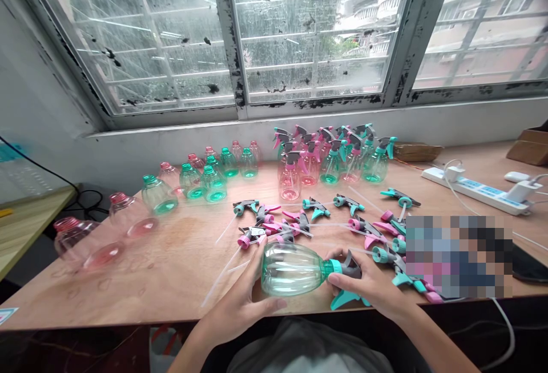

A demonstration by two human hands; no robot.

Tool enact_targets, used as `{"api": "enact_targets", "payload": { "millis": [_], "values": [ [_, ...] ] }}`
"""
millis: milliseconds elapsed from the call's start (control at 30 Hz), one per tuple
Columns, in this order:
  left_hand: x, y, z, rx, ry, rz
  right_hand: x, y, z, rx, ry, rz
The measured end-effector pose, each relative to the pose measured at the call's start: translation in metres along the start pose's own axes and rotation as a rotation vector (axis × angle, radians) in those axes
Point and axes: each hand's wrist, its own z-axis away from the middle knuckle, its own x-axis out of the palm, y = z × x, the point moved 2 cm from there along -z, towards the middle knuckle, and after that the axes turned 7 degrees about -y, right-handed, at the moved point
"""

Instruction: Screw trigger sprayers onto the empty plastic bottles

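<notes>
Over the near edge of the counter [184, 259], holding a clear green bottle [291, 270] on its side. Clamped at the base end with the left grip [248, 293]; clamped at the neck with the right grip [363, 280], on a teal-and-gray spray head [351, 266]. Just beyond: loose pink and teal spray heads [285, 231]. Farther back by the wall [180, 144]: pink and green spray-topped bottles [330, 167]; off left: open-necked bottles [189, 184]. Right side: white power strip [475, 189].

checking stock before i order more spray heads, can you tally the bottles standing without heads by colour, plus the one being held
Headless pink bottles: 7
Headless green bottles: 6
Held green bottle: 1
Total: 14
</notes>
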Motion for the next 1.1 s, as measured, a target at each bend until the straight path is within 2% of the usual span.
{"api": "enact_targets", "payload": {
  "millis": [300,700,933,1100],
  "values": [
    [0.0019,-0.0004,-0.0007,0.003,0.024,0.064,-0.0012,0.0011,0.0015,0.0,0.005,0.013],
    [0.0006,-0.0027,-0.0004,-0.002,-0.009,0.116,0.001,-0.0006,0.0002,-0.013,-0.003,-0.005],
    [0.0022,-0.003,-0.0007,0.038,0.005,0.154,-0.0026,0.0032,0.0011,-0.044,0.036,0.094],
    [0.0027,-0.0005,-0.0002,0.036,0.006,0.162,-0.0029,0.004,0.001,-0.041,0.006,0.096]
  ]
}}
